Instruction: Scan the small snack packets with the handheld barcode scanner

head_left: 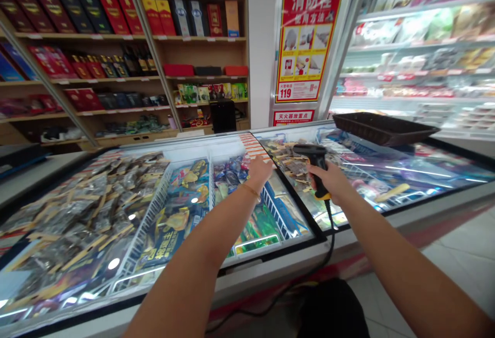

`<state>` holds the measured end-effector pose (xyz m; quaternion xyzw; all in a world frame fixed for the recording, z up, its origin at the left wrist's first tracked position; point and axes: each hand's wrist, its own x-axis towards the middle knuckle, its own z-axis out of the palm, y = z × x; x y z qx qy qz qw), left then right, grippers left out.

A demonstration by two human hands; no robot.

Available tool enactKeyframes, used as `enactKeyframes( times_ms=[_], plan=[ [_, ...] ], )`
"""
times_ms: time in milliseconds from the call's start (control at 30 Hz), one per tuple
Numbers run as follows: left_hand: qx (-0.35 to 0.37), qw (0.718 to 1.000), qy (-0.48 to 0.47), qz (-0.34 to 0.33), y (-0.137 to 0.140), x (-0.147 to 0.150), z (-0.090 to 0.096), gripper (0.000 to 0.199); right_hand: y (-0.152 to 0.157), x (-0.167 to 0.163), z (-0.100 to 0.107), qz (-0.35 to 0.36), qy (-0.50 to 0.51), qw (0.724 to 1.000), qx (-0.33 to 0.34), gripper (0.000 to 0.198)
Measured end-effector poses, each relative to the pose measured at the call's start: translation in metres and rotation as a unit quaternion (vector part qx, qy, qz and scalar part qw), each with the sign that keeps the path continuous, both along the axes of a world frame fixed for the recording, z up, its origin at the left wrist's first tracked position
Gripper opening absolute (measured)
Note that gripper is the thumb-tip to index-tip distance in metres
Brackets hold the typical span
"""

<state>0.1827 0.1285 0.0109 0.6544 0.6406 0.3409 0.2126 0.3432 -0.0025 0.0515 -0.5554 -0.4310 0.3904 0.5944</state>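
Observation:
My right hand (331,180) is wrapped around the grip of a black and yellow barcode scanner (317,161), its head pointing left. A black cable (329,245) runs down from its handle. To the left, my left hand (260,171) is over the chest freezer (288,261), near the orange-and-white striped strip (250,144) and the dark lid frame. Its fingers are curled, and whatever they hold is hidden. Below it lie green ice cream packs (260,227) and small purple packs (230,173). Blue and yellow ice cream packs (170,232) fill a white wire basket beside them.
Many clear-wrapped ice bars (88,209) lie in the left freezer section. A brown plastic tray (382,127) rests on the freezer's right glass. Behind stand shelves of boxes (112,13), a red fire hydrant poster (309,44) and a lit refrigerated display (421,44).

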Motion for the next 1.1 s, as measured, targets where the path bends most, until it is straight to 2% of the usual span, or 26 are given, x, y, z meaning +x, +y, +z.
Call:
enactKeyframes(
  times_ms=[133, 200, 300, 433, 533, 667, 767, 867, 967, 1100],
  plan=[
    [-0.001, 0.991, 0.07, 0.11, 0.004, -0.087, -0.001, 0.051, 0.018, -0.045, -0.007, 0.061, 0.013, 0.998, 0.005, 0.034],
    [0.004, 0.981, 0.105, 0.163, 0.005, -0.135, -0.002, 0.057, 0.028, -0.071, -0.008, 0.089, 0.018, 0.996, 0.003, 0.034],
    [0.032, 0.958, 0.173, 0.225, 0.005, -0.203, -0.005, 0.055, 0.041, -0.11, -0.006, 0.132, 0.024, 0.991, 0.0, 0.032],
    [0.032, 0.935, 0.191, 0.296, -0.001, -0.266, -0.011, 0.057, 0.052, -0.148, -0.012, 0.181, 0.041, 0.983, 0.003, 0.029],
    [0.005, 0.928, 0.172, 0.331, -0.006, -0.282, -0.015, 0.06, 0.052, -0.158, -0.025, 0.186, 0.035, 0.982, -0.017, 0.028],
    [-0.013, 0.929, 0.178, 0.323, -0.011, -0.274, -0.015, 0.057, 0.047, -0.155, -0.041, 0.218, 0.006, 0.975, -0.039, 0.029],
    [-0.015, 0.932, 0.18, 0.314, -0.013, -0.269, -0.012, 0.056, 0.043, -0.15, -0.042, 0.219, -0.002, 0.975, -0.037, 0.031],
    [0.012, 0.923, 0.181, 0.338, -0.016, -0.275, -0.011, 0.056, 0.039, -0.148, -0.04, 0.218, -0.007, 0.975, -0.033, 0.033],
    [-0.003, 0.916, 0.185, 0.356, -0.019, -0.284, -0.012, 0.063, 0.035, -0.147, -0.038, 0.222, -0.015, 0.974, -0.032, 0.034],
    [-0.008, 0.926, 0.2, 0.32, -0.023, -0.279, -0.01, 0.06, 0.033, -0.148, -0.041, 0.229, -0.022, 0.972, -0.035, 0.035]
  ],
)
